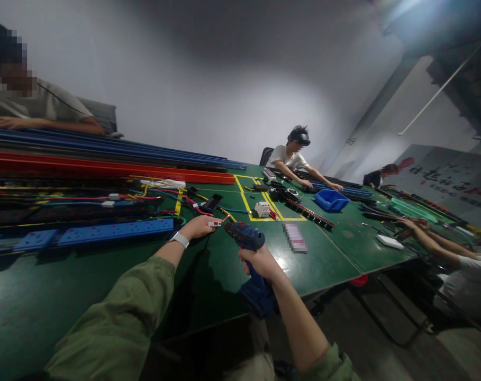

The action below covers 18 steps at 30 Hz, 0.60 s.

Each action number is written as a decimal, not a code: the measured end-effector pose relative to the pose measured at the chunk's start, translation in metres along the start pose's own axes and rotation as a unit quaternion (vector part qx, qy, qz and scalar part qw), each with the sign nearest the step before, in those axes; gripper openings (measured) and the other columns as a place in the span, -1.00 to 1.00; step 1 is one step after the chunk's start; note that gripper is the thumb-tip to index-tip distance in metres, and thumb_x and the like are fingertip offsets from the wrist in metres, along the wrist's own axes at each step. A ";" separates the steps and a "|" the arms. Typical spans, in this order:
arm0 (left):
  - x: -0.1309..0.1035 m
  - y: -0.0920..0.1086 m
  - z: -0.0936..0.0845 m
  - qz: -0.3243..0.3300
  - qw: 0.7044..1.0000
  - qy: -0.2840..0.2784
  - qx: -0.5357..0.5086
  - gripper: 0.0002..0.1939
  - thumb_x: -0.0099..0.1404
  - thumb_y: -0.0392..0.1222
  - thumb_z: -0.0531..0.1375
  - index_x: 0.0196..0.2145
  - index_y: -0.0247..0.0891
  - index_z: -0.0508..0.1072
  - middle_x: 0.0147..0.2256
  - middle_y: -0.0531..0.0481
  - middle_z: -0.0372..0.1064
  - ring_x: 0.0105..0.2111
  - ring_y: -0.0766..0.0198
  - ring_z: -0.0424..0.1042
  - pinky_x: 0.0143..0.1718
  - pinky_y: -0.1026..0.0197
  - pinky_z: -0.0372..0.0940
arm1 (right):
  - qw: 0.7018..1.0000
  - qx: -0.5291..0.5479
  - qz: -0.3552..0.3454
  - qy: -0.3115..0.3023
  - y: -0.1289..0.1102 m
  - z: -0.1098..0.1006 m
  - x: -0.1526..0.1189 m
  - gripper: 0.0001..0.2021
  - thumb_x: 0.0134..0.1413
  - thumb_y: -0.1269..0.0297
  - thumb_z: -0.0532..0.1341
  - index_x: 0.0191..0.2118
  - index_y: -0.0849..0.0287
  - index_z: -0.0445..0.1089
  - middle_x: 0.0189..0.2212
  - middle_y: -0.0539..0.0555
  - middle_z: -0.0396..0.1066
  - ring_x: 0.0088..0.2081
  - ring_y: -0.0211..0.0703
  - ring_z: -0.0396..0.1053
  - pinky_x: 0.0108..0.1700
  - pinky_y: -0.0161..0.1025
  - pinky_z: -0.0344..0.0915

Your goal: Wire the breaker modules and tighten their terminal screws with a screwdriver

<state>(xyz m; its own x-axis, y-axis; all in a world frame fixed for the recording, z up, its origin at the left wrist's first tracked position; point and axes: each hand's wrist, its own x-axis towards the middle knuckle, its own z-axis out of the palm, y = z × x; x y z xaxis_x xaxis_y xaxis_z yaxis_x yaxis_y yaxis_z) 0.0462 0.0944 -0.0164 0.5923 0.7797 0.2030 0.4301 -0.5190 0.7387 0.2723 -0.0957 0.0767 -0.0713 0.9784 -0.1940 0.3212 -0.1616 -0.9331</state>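
The right hand [260,259] is wrapped around the grip of a blue drill [246,235], held over the near part of the green tabletop [323,270]. Just beside the drill's nose, the left hand [196,227] pinches a small white connector [214,224]. Close beyond that hand lie a black box [213,203] and loose coloured wires [164,196] — clutter right at the fingers. A blue socket strip [117,233] and a long red channel [85,165] crowd the left; a terminal block [263,209] sits beyond the drill — a blue bin [330,201] farther right.
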 end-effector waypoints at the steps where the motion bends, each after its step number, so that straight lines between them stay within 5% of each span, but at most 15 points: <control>1: -0.001 0.001 0.000 -0.001 1.000 0.000 0.000 -0.44 0.09 -0.22 0.16 0.07 -0.20 0.55 -0.02 -0.02 0.55 -0.01 0.09 0.49 0.06 0.22 0.29 | 1.000 -0.001 0.000 -0.001 0.000 0.000 0.000 -0.95 -0.10 0.39 0.19 -0.45 0.17 0.28 -0.75 -0.12 0.22 -0.70 -0.30 0.24 -0.60 -0.39 0.12; 18: 0.003 -0.003 0.000 -0.022 1.000 -0.001 -0.005 -0.46 0.09 -0.23 0.19 0.06 -0.21 0.56 -0.02 -0.06 0.55 0.00 0.08 0.48 0.09 0.18 0.28 | 1.000 0.000 -0.009 -0.011 0.005 -0.003 0.005 -0.93 -0.07 0.37 0.18 -0.50 0.17 0.27 -0.75 -0.10 0.23 -0.70 -0.30 0.23 -0.60 -0.38 0.14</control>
<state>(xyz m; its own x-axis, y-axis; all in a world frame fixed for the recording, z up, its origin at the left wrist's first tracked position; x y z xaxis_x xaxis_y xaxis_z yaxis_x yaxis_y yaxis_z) 0.0465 0.0982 -0.0185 0.5746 0.8009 0.1687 0.4485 -0.4805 0.7536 0.2760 -0.0915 0.0719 -0.0971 0.9781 -0.1840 0.3195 -0.1444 -0.9365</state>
